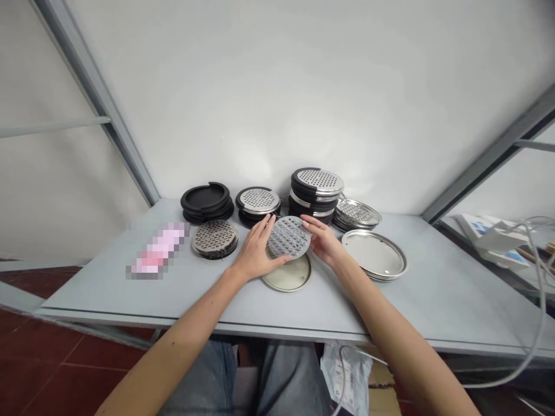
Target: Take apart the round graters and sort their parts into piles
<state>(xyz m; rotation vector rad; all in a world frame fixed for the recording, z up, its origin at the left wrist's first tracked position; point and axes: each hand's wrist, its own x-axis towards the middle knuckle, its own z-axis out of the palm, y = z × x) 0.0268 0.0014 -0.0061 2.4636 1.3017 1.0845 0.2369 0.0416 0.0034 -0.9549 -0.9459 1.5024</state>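
Between my two hands is a round grey grater plate (289, 237) with rows of holes, raised and tilted toward me. My left hand (255, 251) grips its left and lower edge, thumb along the bottom. At the right edge, the fingers of my right hand (323, 238) are closed on the rim. Below it a shallow round metal lid (288, 278) lies on the table, partly covered by the plate and my left hand. To the left sits a stack of loose grater plates (215, 237); to the right, a stack of round metal lids (375, 254).
Black rings (206, 199) are piled at the back left. Graters in black rings stand in a short stack (259, 201) and a taller stack (317, 182). Metal-rimmed graters (358, 214) lie behind the lids. A blurred pink item (160, 251) is at left; a white cable (540, 312) hangs right.
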